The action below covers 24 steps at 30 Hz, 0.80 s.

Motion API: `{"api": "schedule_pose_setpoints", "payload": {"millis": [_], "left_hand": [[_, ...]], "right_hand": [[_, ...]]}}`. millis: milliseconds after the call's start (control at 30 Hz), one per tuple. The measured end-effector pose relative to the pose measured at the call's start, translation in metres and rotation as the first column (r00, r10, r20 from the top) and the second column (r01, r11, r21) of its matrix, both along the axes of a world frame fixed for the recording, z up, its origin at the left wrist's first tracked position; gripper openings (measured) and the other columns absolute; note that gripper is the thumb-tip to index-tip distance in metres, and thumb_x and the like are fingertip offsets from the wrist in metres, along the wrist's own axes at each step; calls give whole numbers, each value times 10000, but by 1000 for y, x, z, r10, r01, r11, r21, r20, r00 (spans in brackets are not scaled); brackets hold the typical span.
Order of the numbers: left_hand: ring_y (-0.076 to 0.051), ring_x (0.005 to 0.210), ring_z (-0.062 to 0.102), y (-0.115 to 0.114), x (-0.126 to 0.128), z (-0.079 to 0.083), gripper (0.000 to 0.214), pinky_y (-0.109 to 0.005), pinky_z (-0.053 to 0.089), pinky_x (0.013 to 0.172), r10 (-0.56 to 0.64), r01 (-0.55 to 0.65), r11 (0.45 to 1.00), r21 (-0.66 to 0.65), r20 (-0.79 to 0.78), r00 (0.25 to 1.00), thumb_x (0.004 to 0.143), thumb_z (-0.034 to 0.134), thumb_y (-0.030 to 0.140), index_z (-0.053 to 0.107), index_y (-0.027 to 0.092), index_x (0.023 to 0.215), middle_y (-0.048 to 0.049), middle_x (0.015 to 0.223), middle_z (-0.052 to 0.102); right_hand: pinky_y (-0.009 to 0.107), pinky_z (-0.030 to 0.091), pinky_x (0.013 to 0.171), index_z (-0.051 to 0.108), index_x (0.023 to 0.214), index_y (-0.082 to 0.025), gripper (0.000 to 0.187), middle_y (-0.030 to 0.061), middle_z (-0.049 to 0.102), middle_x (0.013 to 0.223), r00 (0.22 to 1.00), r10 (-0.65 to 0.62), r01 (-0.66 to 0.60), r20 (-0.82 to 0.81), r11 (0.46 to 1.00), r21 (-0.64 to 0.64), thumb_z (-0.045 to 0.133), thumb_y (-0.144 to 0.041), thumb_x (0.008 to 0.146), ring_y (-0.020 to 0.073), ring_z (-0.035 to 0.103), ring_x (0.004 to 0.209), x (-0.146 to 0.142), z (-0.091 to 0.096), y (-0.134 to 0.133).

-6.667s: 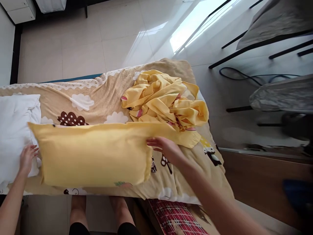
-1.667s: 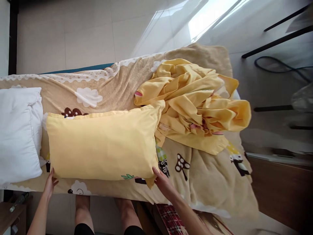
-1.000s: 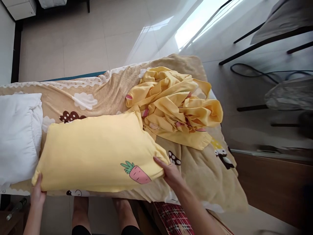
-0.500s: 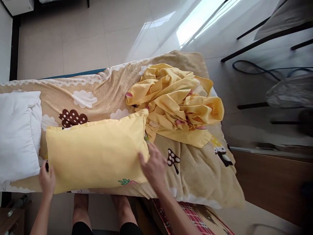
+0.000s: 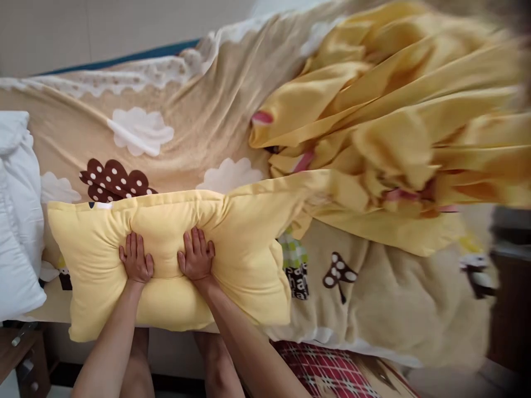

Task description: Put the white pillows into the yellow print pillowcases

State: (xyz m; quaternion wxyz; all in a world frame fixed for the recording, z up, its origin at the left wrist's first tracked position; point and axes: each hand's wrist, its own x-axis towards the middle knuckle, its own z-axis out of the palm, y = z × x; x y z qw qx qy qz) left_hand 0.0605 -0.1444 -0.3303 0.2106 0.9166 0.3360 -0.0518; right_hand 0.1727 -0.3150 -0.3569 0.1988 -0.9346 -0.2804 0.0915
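A yellow pillow (image 5: 166,260) lies flat along the near edge of the bed. Both palms press down into it, dimpling the fabric. My left hand (image 5: 136,258) rests left of the pillow's middle, fingers spread and pointing away from me. To its right, my right hand (image 5: 196,254) lies flat in the same way, also with fingers apart. Neither hand grips anything. Beyond the pillow's right end, a crumpled yellow cloth (image 5: 373,127) with pink patches is heaped on the bed.
A beige blanket (image 5: 194,127) with clouds and brown dotted shapes covers the bed. At the left edge lies a white folded pillow or quilt (image 5: 16,221). A red plaid item (image 5: 323,370) is below the bed's near edge, and a wooden cabinet (image 5: 25,354) stands at lower left.
Both hands have moved inward from the pillow's two ends onto its top and now press it down. The pillow shows new creases, and the view has come closer to the bed.
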Motion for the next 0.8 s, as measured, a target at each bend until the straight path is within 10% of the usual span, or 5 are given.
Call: {"api": "schedule_pose_setpoints", "payload": {"millis": [200, 500, 667, 800], "left_hand": [[-349, 1532, 118, 6, -2, -29, 718, -612, -87, 1205, 34, -36, 998, -51, -40, 999, 875, 386, 486, 449, 84, 1466, -225, 1538, 410], [-257, 1492, 297, 22, 10, 64, 574, -484, 100, 1242, -148, 149, 984, 102, -19, 989, 965, 349, 384, 413, 216, 1510, -125, 1569, 392], [-287, 1502, 266, 71, -56, 93, 577, -538, 133, 1226, 58, -53, 967, 250, -13, 998, 984, 346, 397, 385, 186, 1520, -163, 1583, 359], [-269, 1495, 285, 115, -112, 108, 622, -467, 294, 1198, 106, -102, 992, 74, -55, 993, 995, 331, 426, 320, 121, 1537, -190, 1589, 338]], "right_hand": [[549, 176, 1113, 510, 1448, -225, 614, 158, 539, 1443, 1000, -13, 13, -22, 1000, 0, 417, -410, 870, 370, 360, 1423, -11, -30, 2], [413, 192, 1142, 455, 1481, -188, 555, 137, 502, 1489, 985, 153, -157, 78, 987, 46, 427, -324, 944, 256, 428, 1397, 37, 40, -10], [380, 185, 1150, 481, 1464, -184, 550, 122, 486, 1504, 1000, -11, 11, 12, 1000, 11, 407, -403, 966, 243, 414, 1406, 73, 51, -53], [378, 275, 1095, 479, 1439, -75, 591, 191, 504, 1472, 989, -147, 147, -12, 989, 5, 276, -418, 1004, 246, 454, 1372, 94, 59, -83]]}}
